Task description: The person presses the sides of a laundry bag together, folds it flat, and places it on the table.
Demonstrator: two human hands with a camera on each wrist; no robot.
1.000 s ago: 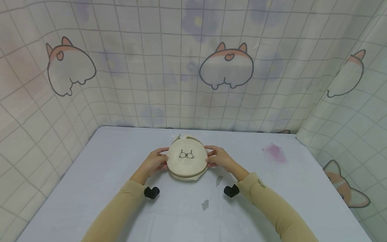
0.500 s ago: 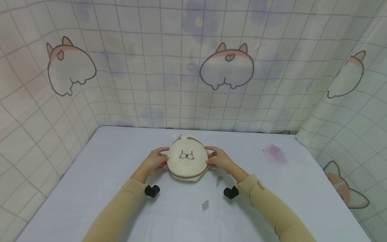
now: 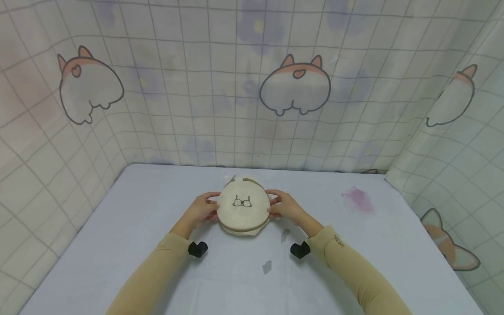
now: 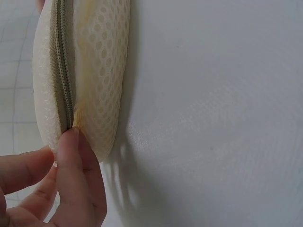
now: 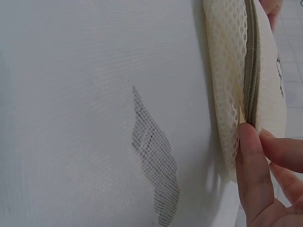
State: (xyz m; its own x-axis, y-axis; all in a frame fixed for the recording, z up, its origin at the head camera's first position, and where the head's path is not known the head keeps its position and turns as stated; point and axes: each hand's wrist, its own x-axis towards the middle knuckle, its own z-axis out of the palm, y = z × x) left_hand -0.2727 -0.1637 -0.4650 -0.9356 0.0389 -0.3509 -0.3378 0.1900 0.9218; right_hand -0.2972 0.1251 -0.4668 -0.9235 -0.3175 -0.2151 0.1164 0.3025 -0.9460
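A round cream mesh zip pouch [image 3: 243, 210] with a pair of glasses drawn on its lid lies on the white table, toward the far edge. My left hand [image 3: 201, 211] holds its left side, and my right hand [image 3: 288, 207] holds the opposite side. In the left wrist view, thumb and fingers [image 4: 71, 161] pinch the rim beside the zipper [image 4: 64, 66]. Much the same grip shows in the right wrist view, where fingers [image 5: 253, 165] press at the zipper seam [image 5: 253, 71]. The zipper runs around the pouch's side; its underside is hidden.
The white table [image 3: 138, 218] has a pink stain [image 3: 358, 200] at right and grey patches [image 3: 267, 267] in front of the pouch. A checked curtain [image 3: 189, 109] with cartoon animals encloses the back and sides. Black wrist cameras [image 3: 197, 249] sit below both hands.
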